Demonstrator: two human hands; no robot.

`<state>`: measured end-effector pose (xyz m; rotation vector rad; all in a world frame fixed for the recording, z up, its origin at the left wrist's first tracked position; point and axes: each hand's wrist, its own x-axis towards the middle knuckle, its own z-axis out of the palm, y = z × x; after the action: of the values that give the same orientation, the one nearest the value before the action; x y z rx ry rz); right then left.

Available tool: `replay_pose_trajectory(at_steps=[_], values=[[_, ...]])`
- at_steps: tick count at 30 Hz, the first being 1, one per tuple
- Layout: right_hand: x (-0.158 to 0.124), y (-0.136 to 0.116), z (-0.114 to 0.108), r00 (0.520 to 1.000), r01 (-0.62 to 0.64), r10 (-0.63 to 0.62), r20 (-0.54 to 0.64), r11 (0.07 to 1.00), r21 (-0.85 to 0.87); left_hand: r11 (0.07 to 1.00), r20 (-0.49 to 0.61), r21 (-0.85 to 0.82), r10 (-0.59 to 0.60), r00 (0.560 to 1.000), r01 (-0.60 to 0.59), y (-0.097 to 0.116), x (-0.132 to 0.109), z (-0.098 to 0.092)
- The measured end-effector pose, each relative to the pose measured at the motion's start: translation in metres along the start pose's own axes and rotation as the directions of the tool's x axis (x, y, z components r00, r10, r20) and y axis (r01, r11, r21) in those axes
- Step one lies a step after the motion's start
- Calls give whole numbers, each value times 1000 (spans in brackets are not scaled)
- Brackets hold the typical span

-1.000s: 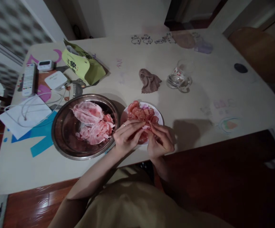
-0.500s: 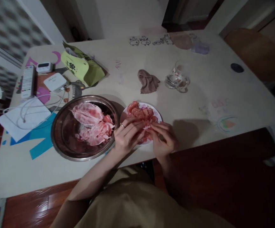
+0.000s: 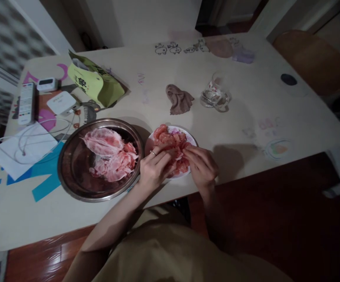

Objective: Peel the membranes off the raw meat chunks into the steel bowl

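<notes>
Pieces of raw meat [image 3: 170, 137] lie heaped on a white patterned plate [image 3: 191, 138] near the table's front edge. My left hand [image 3: 155, 168], with a ring on one finger, reaches over the plate's left side, its fingers curled at the meat. From the right, my right hand [image 3: 202, 166] has its thumb and fingers pinched together over the plate. Whatever lies between the fingertips is too small to make out. Left of the plate stands a steel bowl [image 3: 76, 184] holding a pale, fatty slab [image 3: 103, 141] and a pile of pink scraps [image 3: 114, 166].
Behind the plate lie a crumpled brown cloth [image 3: 179, 100] and a clear glass mug [image 3: 215, 96]. A green bag [image 3: 96, 84] stands at the back left. A remote [image 3: 26, 103], a white box [image 3: 62, 103], a cable and a paper sheet [image 3: 23, 145] occupy the left side.
My hands have drawn slightly apart above the plate, and more meat shows between them. The whole view has shifted a little; the bowl and plate stay in place on the table.
</notes>
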<state>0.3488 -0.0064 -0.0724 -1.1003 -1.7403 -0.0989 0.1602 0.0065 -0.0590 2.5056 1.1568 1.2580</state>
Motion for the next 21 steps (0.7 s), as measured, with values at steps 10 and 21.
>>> replay_pose_trajectory(at_steps=[10,21], values=[[1,0,7,998,0,-5,-60,996,-89,999,-6,-24,-43,999,42,5,4,-3],[11,-6,2,971,-237,235,43,970,44,990,-58,-101,-106,993,100,7,5,-2]])
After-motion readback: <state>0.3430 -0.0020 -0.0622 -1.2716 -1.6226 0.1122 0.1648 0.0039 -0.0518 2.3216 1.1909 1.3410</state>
